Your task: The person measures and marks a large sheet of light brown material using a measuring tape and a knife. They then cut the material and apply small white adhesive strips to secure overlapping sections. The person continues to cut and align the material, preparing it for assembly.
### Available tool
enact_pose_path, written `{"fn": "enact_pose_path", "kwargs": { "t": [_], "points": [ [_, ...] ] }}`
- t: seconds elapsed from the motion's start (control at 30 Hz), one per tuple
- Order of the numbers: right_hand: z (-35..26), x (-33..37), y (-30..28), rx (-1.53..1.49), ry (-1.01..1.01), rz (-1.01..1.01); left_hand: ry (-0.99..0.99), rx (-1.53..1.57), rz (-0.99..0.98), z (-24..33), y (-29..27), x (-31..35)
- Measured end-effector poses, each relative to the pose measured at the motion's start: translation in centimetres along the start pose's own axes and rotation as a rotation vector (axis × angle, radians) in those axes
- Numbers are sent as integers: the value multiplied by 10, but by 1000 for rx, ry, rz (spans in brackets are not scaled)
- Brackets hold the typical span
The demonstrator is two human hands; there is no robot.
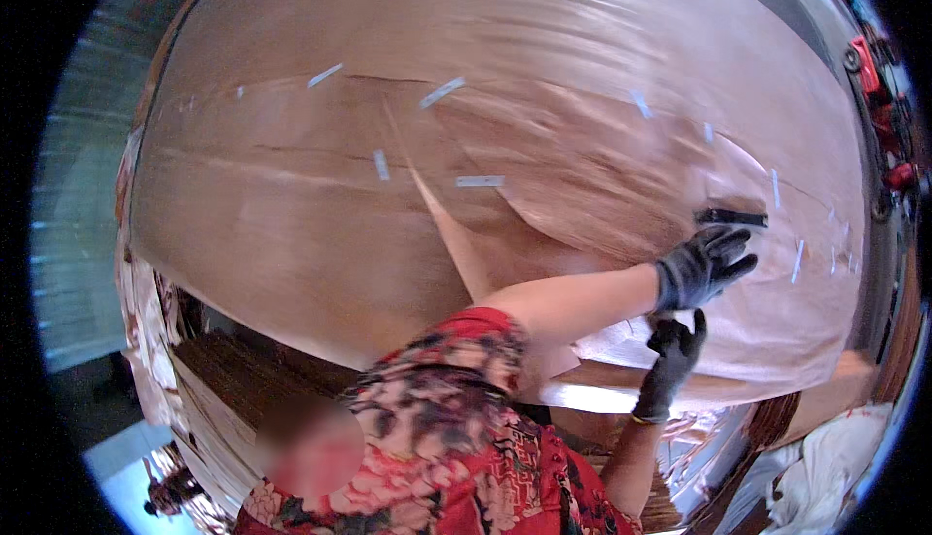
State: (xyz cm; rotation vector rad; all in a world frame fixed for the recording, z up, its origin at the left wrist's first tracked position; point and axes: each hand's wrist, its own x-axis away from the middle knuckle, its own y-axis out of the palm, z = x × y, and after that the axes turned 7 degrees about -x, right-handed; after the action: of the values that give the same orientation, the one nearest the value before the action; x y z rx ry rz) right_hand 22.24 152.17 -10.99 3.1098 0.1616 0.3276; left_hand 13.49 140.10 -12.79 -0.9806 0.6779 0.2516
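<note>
My left hand, in a dark grey work glove, reaches across to the right over a large brown paper sheet. Its fingers are stretched out, the tips close to a short black bar-shaped object lying on the paper. Whether they touch it I cannot tell. Just below, my right hand, gloved alike, is held at the sheet's near edge. Two of its digits point up with a gap between them, and nothing shows in them. Light blue-white tape strips stick to the overlapping paper pieces.
The paper covers a wide table, with a long fold running through its middle. Stacks of brown sheets lie at the lower left. White crumpled material sits at the lower right. Red wheeled objects stand beyond the far right edge.
</note>
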Motion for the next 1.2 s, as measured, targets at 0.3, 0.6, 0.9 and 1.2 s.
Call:
{"fn": "enact_pose_path", "kwargs": {
  "t": [0.3, 0.6, 0.9, 1.2],
  "points": [
    [-14, -22, 14, 14, -13, -143, -409, -385, -250, -4, -192, 220],
    [-32, -22, 75, 178, -75, -325, -900, -752, -50, 15, -283, 297],
    [-33, -14, 76, 190, -24, -334, -97, -133, -359, 0, -208, 222],
    [-27, -8, 121, 197, -61, -547, -298, -349, -247, -7, -240, 244]
  ]
}}
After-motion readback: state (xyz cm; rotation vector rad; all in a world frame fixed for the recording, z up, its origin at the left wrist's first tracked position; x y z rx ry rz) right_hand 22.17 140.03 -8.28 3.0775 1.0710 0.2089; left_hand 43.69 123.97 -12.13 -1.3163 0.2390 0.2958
